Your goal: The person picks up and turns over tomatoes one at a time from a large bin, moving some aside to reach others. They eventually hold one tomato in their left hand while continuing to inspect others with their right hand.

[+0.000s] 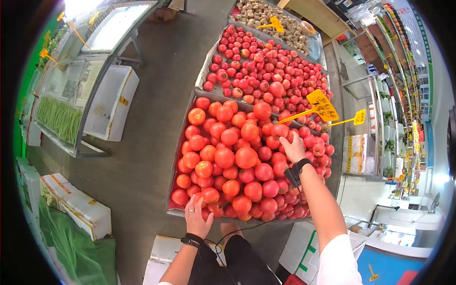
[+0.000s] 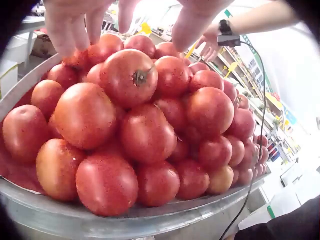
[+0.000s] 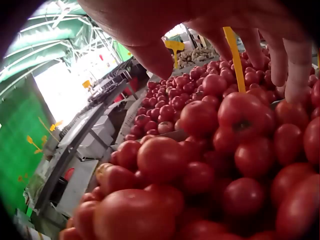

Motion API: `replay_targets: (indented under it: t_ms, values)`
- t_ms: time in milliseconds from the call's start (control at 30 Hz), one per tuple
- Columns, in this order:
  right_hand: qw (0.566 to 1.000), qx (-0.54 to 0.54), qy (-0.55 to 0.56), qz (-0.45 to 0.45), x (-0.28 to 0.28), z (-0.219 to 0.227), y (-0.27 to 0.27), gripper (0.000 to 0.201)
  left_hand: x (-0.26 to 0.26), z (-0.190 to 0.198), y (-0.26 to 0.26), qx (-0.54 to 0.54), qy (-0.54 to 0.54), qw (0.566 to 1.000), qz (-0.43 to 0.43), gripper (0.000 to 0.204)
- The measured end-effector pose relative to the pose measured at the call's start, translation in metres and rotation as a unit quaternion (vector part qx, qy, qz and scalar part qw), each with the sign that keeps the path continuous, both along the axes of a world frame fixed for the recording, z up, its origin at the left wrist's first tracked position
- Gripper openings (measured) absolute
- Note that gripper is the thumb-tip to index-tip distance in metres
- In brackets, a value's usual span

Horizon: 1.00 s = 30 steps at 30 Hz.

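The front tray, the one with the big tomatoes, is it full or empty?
Full. The tomatoes are heaped in a mound that rises above the wall of the tray.

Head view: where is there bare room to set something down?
The widest bare patch is the grey floor between the metal-framed stand and the grey-edged bin. The open white foam box by that stand looks mostly bare too. The bin is crowded, heaped with round red tomatoes.
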State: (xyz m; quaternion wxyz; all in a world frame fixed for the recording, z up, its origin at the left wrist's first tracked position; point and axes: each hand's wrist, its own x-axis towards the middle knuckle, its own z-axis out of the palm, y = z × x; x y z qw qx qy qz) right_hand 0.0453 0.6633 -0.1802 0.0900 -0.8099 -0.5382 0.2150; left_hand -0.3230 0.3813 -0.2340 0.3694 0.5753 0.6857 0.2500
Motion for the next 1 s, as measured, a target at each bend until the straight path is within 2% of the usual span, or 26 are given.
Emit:
replay_targets:
  t_ms: [67, 200, 367, 433, 533, 600, 667, 700, 767, 867, 1000]
  values:
    - [1.000, -0.022, -0.014, -0.008, -0.002, -0.015, 0.020, 0.095, 0.003, -0.003, 0.003, -0.013, -0.005, 1.000, -0.019, 0.083]
    - [0.996, 0.010, -0.085, 0.034, 0.023, -0.074, 0.053, 0.089, 0.010, -0.013, 0.001, -0.051, 0.004, 0.998, -0.040, 0.088]
    - [0.992, -0.063, -0.106, -0.002, 0.009, -0.082, 0.074, 0.081, 0.024, -0.021, -0.001, -0.065, -0.005, 0.998, -0.004, 0.095]
    - [0.980, -0.061, -0.187, 0.000, 0.012, -0.092, 0.078, 0.079, 0.028, -0.021, 0.004, -0.067, 0.004, 0.998, 0.004, 0.097]
    - [0.987, -0.060, -0.144, 0.034, 0.012, -0.085, 0.075, 0.073, 0.035, -0.023, 0.010, -0.077, 0.016, 0.997, 0.013, 0.098]
    - [0.993, 0.027, -0.034, 0.114, 0.015, -0.085, 0.061, 0.065, 0.042, -0.023, 0.015, -0.092, 0.032, 0.995, 0.013, 0.101]
    - [0.975, 0.096, 0.059, 0.193, 0.009, -0.077, 0.043, 0.056, 0.050, -0.022, 0.018, -0.113, 0.061, 0.992, 0.003, 0.108]
    - [0.972, 0.059, 0.109, 0.200, 0.003, -0.069, 0.033, 0.054, 0.055, -0.025, 0.017, -0.116, 0.075, 0.990, 0.002, 0.111]
    - [0.953, 0.047, 0.111, 0.278, -0.004, -0.067, 0.019, 0.057, 0.060, -0.032, 0.014, -0.120, 0.103, 0.987, -0.004, 0.118]
    - [0.937, 0.007, 0.119, 0.328, -0.011, -0.067, 0.009, 0.062, 0.061, -0.031, 0.018, -0.123, 0.109, 0.986, -0.013, 0.116]
    - [0.945, -0.034, 0.100, 0.308, -0.015, -0.076, 0.004, 0.063, 0.062, -0.031, 0.020, -0.125, 0.124, 0.984, -0.021, 0.114]
